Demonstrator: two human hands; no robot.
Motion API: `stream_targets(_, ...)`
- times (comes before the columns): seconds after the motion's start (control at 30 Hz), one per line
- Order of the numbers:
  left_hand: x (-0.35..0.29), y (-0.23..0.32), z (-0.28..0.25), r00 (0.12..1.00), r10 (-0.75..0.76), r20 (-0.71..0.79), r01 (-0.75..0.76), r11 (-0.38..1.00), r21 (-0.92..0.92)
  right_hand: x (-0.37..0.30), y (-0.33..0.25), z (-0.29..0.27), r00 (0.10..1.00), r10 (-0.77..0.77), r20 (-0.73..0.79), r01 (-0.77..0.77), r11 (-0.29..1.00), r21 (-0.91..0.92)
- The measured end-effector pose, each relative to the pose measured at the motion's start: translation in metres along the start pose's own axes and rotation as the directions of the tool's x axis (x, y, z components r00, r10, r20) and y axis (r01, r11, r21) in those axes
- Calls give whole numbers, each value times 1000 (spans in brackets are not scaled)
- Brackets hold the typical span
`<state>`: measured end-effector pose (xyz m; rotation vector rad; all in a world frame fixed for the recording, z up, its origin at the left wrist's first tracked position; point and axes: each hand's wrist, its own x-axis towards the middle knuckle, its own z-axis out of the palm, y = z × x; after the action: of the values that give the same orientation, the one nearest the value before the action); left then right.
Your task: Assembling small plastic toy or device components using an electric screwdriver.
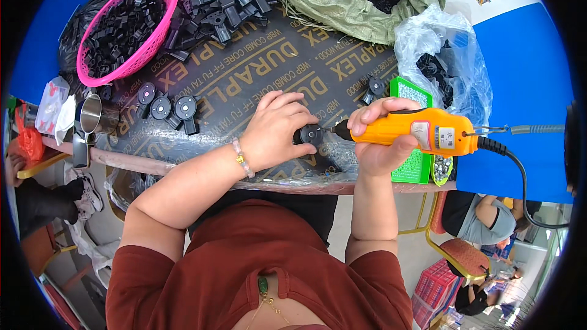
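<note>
My left hand (pixel 275 131) is closed around a small round black plastic part (pixel 310 135), pinning it near the table's front edge. In my right hand (pixel 384 143) is a yellow electric screwdriver (pixel 422 131), lying sideways with its tip pointing left at the black part. Whether the tip touches the part I cannot tell. A black cable runs from the tool's rear, and a coiled hook holds it on the right. Left of my left hand stand several similar round-headed black parts (pixel 161 109). Another black part (pixel 374 88) lies beyond the screwdriver.
A pink basket (pixel 162 36) of black pieces stands far left beside a loose pile (pixel 226 12). Green sacks (pixel 306 0) sit at the back. Right are a clear plastic bag (pixel 477 67), green screw trays (pixel 411 174) and a small dish of screws (pixel 441 170). A metal cup (pixel 92 113) stands left.
</note>
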<state>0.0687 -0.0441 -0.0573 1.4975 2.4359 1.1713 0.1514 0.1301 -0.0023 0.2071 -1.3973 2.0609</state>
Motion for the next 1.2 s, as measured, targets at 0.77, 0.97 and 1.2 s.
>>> stream_targets(0.77,1,6,3,999,46,-9,-45,995,91,35,-77,-121,902,-368,-224,187,803,-566)
stream_targets(0.97,6,8,4,999,52,3,-52,994,97,28,-75,-178,851,-411,-328,135,775,-618)
stream_targets(1.2,6,8,3,999,50,13,-51,992,116,27,-68,-190,834,-447,-324,194,787,-586)
